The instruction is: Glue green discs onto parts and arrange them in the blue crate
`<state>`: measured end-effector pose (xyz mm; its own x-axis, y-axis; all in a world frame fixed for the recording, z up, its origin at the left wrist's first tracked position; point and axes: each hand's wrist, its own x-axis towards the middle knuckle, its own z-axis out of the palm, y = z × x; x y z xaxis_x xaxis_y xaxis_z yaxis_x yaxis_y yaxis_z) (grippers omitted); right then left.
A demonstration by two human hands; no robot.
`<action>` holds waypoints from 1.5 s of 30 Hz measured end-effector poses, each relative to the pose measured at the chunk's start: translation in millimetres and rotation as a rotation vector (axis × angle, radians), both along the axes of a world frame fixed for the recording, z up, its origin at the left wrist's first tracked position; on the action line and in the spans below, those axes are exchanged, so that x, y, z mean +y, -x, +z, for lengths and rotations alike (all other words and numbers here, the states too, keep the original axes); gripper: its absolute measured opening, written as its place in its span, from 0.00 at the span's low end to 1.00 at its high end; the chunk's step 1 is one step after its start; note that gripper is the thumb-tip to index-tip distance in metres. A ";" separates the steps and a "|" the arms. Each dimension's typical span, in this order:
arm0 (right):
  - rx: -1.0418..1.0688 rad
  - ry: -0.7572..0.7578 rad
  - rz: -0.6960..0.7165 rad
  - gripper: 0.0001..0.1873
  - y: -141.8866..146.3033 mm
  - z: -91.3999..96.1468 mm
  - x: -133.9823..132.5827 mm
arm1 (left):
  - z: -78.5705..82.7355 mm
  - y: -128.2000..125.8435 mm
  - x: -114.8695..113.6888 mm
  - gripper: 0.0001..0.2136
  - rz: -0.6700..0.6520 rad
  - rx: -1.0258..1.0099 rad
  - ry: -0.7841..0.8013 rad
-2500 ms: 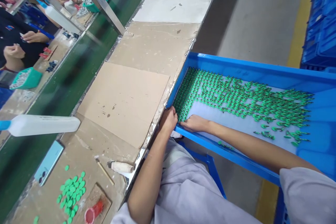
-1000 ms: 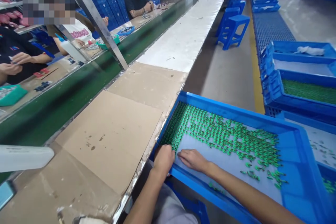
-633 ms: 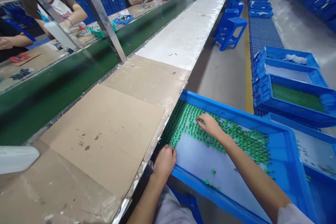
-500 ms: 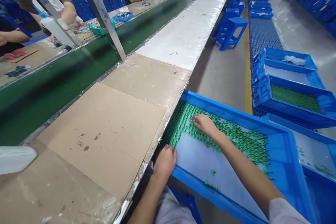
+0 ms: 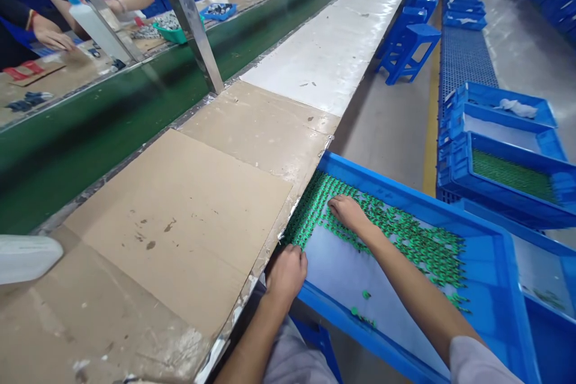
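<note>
A large blue tray (image 5: 488, 252) stands against the bench edge, lined with a pale sheet (image 5: 342, 264). Rows of small green pieces with dark tips (image 5: 418, 240) cover its far part, and a few lie loose near the front. Over these rows my right hand (image 5: 347, 213) reaches down, fingers closed together among the pieces; what they pinch is too small to make out. My left hand (image 5: 288, 270) is curled at the tray's near left corner, beside the bench. Its fingertips are hidden, so I cannot see whether anything is in them.
A cardboard sheet (image 5: 180, 222) lies on the bench to my left, near a white bottle (image 5: 29, 259). Beyond the green conveyor belt (image 5: 112, 102) sit co-workers. Blue stools (image 5: 409, 54) and stacked blue trays (image 5: 508, 174) stand to the right.
The fingers of my right hand have drawn closer together over the green pieces. My left hand stays at the tray corner. The view has shifted slightly, and a co-worker's hand now reaches farther over the opposite bench.
</note>
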<state>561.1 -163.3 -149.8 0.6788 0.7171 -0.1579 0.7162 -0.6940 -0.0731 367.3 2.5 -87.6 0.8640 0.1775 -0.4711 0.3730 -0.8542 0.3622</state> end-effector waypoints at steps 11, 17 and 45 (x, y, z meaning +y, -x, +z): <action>0.029 -0.094 -0.041 0.12 2.7 -0.2 -6.3 | -1.5 0.5 -0.4 0.14 0.009 -0.010 0.004; 0.077 -0.005 -0.035 0.09 10.0 5.3 -3.1 | -2.4 1.6 -0.6 0.13 0.015 -0.020 -0.001; 0.125 -0.193 -0.143 0.11 -15.9 2.7 -40.9 | -0.6 1.9 -0.3 0.13 0.018 -0.038 0.007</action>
